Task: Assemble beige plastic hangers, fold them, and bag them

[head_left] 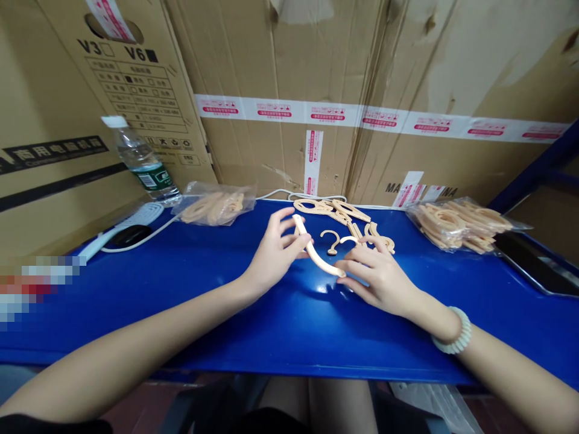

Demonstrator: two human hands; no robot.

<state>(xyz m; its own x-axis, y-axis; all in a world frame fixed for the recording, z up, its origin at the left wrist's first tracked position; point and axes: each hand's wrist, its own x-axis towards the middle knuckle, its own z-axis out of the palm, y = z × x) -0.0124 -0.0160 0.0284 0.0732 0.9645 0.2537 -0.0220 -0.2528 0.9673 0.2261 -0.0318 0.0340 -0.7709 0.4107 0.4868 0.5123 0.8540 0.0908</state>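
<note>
Two bare hands share one pale curved piece [322, 263], held up over the middle of the blue tabletop [280, 337], between its near and far edges. The left hand [274, 252] is partly closed, thumb laid along the piece and fingers curled behind its upper end; the right hand [382, 276] is half curled, its thumb and a fingertip closed lightly about the lower end. A pale hook-shaped part [348, 240] shows by the right hand's upper fingers, and I cannot tell whether they hold it or it lies beyond them. To handle the curved piece well, the left hand would best act as the steady clamp, with the thumb pressing flat, while the right does the fine work at the tip. Any turning or bending should be gentle and follow the curve, since a slim piece like this could slip or strain if twisted from its ends. It seems wise to work low over the tabletop, so that a dropped part lands near the standing hook [333, 242] and the loose pieces [312, 207] toward the far edge, rather than rolling off the near edge.
</note>
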